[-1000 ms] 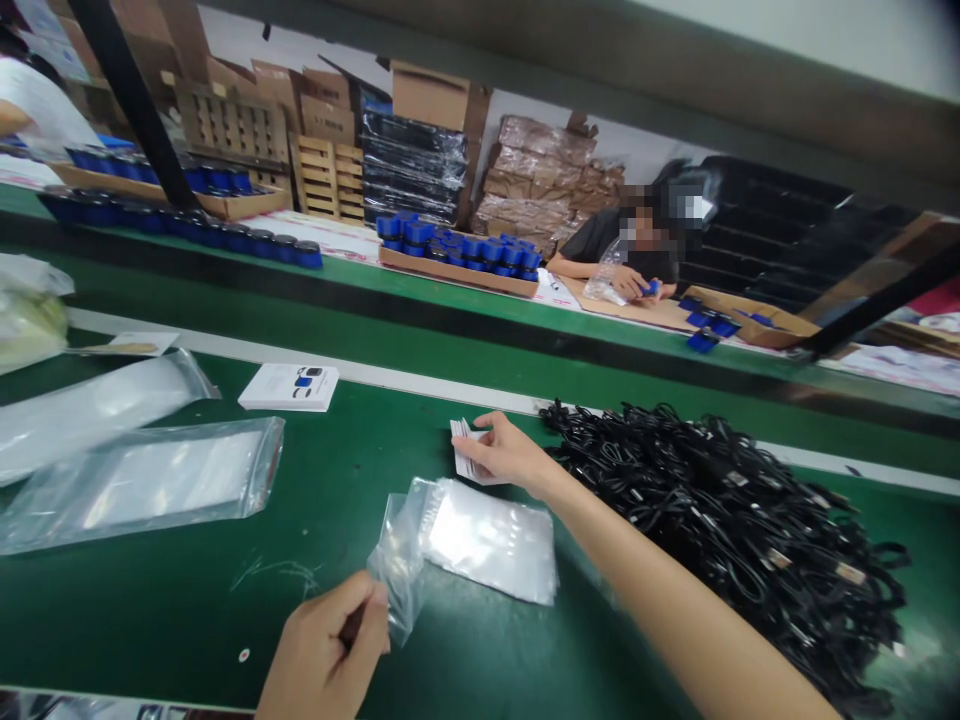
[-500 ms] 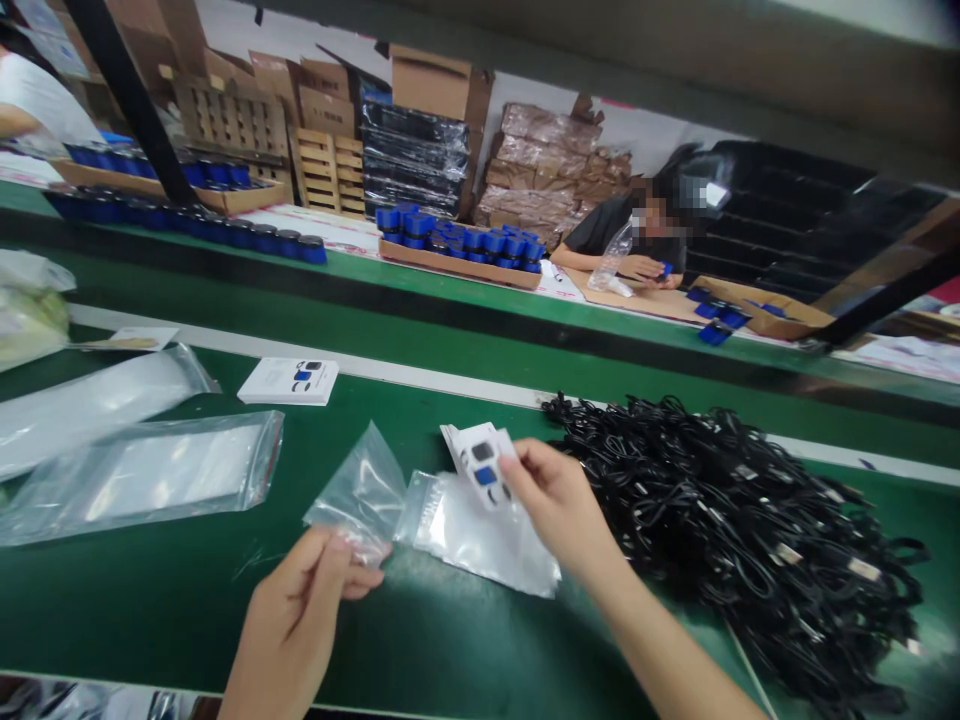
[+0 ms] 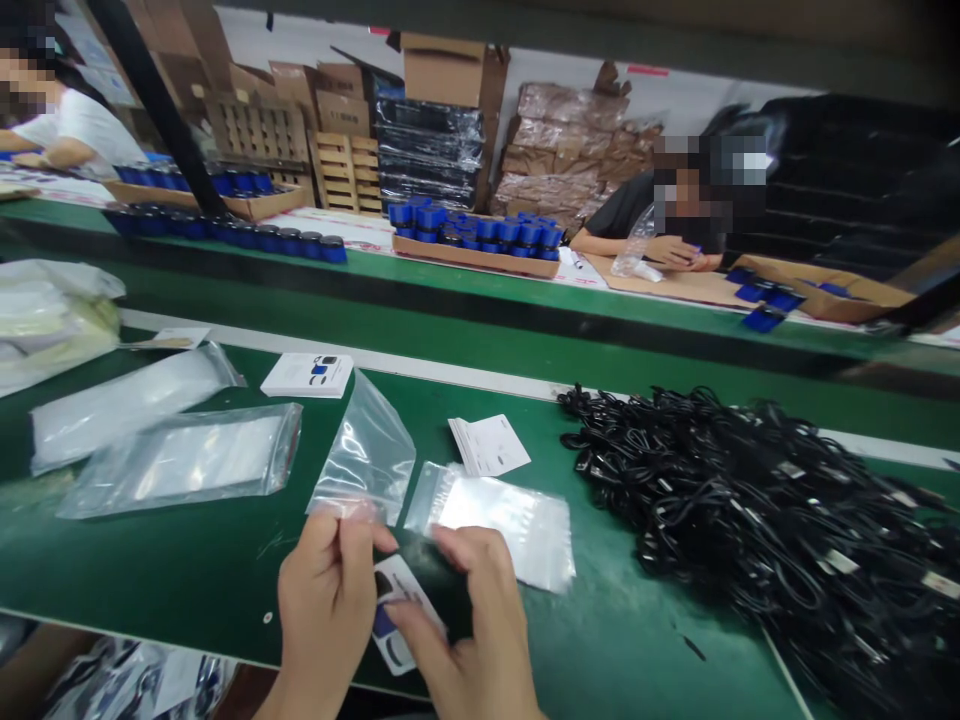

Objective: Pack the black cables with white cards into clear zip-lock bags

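My left hand [image 3: 324, 600] pinches the lower edge of a clear zip bag [image 3: 364, 455], which stands up above the fingers. My right hand [image 3: 469, 625] grips a white printed card [image 3: 397, 610] with blue and black product pictures, just beside the left hand. The card's lower part lies close to the bag's edge, but they look apart. Beyond my hands lie a small stack of white cards [image 3: 489, 445] and a flat zip bag [image 3: 491, 525] on the green bench [image 3: 187, 570].
A large heap of black cables [image 3: 750, 500] fills the bench's right side. Filled bags [image 3: 180, 460] and a white box [image 3: 307, 375] lie to the left. Across a raised green belt [image 3: 375, 290], a co-worker [image 3: 675, 215] handles a clear bag, near trays of blue-lidded containers [image 3: 472, 240].
My right hand has carried the card down and left, next to my left hand, leaving the white stack uncovered. The bag now stands upright from my left hand, and the view has shifted slightly.
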The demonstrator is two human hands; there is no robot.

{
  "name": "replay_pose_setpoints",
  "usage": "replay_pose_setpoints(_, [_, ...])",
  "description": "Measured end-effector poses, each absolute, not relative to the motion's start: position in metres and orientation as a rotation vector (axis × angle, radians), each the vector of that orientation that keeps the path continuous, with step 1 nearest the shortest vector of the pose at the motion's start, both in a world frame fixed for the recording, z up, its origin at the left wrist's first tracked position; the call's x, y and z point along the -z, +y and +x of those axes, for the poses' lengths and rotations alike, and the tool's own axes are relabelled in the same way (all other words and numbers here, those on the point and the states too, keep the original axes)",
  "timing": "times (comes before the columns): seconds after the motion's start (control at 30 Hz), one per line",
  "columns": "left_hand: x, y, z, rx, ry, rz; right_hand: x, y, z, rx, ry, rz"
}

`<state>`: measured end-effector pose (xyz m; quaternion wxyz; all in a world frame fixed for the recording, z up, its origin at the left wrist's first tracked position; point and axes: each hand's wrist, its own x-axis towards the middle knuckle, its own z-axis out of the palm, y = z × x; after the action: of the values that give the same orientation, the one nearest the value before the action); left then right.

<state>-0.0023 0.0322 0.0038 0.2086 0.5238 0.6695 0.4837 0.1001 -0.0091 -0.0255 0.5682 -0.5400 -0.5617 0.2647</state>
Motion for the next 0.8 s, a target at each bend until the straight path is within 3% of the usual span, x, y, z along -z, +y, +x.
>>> replay_pose_setpoints(0.17, [-0.012,0.036,0.002,-1.395,1.922,1.407,0.043,-0.025,0.079,-1.458,-0.729,-1.072])
replay_pose_setpoints(0.27, [-0.012,0.037,0.003,-1.405,1.917,1.427,0.049,-0.025,0.076,-1.631,-0.691,-1.111])
replay_pose_setpoints(0.37, [-0.007,0.037,0.002,-1.392,1.872,1.484,0.048,-0.019,0.086,-1.458,-0.871,-1.242])
replay_pose_setpoints(0.47, [-0.001,0.036,-0.002,-1.361,1.819,1.576,0.040,-0.015,0.102,-1.051,-1.168,-1.290])
replay_pose_setpoints(0.67, [0.003,0.030,-0.009,-1.227,1.774,1.826,0.020,-0.016,0.124,-0.269,-1.481,-1.175])
replay_pose_setpoints(0.8, [0.003,0.024,-0.010,-1.151,1.618,2.117,0.014,-0.016,0.132,0.049,-1.705,-1.106])
